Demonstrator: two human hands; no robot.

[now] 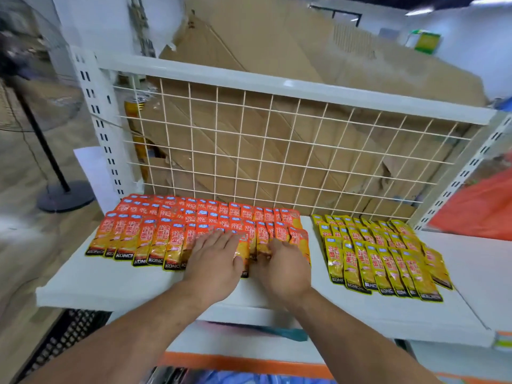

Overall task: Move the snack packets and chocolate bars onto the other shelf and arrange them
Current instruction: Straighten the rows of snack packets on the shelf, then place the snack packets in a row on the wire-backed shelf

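left hand [217,252] flat on orange snack packets [155,236], fingers straight, slightly spread, right hand [284,263] just beside, fingers curled round front-row packets, orange rows overlapping on white shelf [124,284] left, yellow snack packets [382,259] right, apart

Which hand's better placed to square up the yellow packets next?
Right, likely. The right hand sits at the right end of the orange packets, nearest the yellow packets; the left hand lies flat farther left and would cross over.

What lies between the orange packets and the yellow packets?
A bare strip of shelf; nothing else between orange packets and yellow packets, head view.
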